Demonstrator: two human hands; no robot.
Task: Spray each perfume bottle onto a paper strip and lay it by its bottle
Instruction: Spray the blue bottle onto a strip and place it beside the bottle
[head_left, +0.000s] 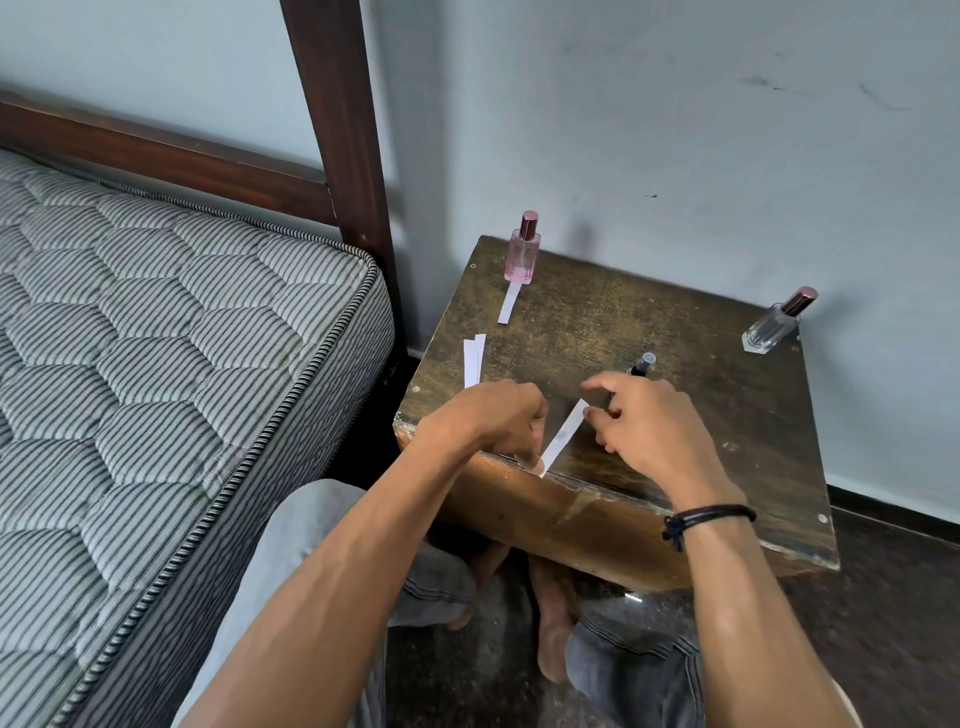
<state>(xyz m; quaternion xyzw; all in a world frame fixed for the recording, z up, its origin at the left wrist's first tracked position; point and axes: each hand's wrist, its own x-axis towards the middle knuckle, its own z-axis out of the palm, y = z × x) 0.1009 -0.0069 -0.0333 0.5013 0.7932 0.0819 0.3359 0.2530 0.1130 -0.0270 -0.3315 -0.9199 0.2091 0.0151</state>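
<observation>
Taking the wooden table (675, 322) as a clock face with 6 nearest the person, both hands work at the near edge, around 6 to 7 o'clock. The left hand (488, 421) is curled knuckles-up, its fingertips pinching the near end of a white paper strip (563, 439) right at the table's edge. The right hand (654, 426), a black wristband (706, 517) behind it, is loosely curled, with the forefinger reaching forward. Its thumb and a bent finger close on the strip's far end. A dark pen (640, 365) pokes out beyond this hand; whether the hand holds it I cannot tell. At 9 o'clock lie spare strips (474, 361). At 11 stands the pink bottle (524, 254), with a second strip (510, 304) touching its base. The clear bottle (774, 325) stands at 2 o'clock.
</observation>
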